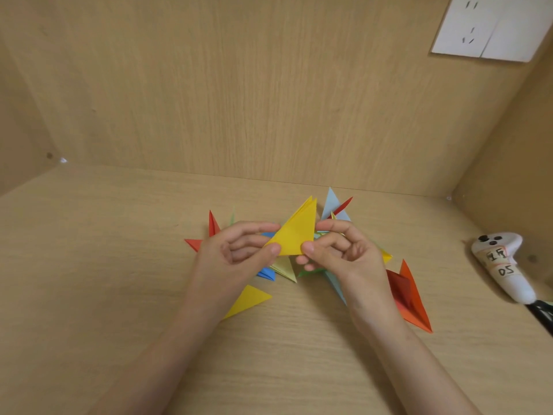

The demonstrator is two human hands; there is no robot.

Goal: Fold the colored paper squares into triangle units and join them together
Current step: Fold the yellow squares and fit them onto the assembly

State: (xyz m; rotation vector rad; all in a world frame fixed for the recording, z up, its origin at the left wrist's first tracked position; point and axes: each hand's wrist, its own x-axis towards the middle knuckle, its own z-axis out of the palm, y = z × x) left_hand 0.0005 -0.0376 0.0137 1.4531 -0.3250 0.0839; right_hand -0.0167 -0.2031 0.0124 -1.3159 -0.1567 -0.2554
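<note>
A folded yellow paper triangle (pixel 294 230) is held up above the desk between both hands. My left hand (pixel 236 250) pinches its lower left corner with thumb and forefinger. My right hand (pixel 341 250) pinches its lower right corner. Beneath the hands lies a spread of folded units: a red one (pixel 213 225) at the left, a flat yellow triangle (pixel 248 299) near my left wrist, a blue one (pixel 266 272), a pale yellow one (pixel 284 269), a light blue one (pixel 330 205) behind, and an orange-red unit (pixel 411 298) at the right. My hands hide the pile's middle.
The wooden desk (pixel 119 265) is enclosed by a back panel (pixel 269 100) and a right side wall. A white handheld controller (pixel 505 265) with a paper label lies at the right edge. A white wall socket (pixel 490 28) sits at the upper right.
</note>
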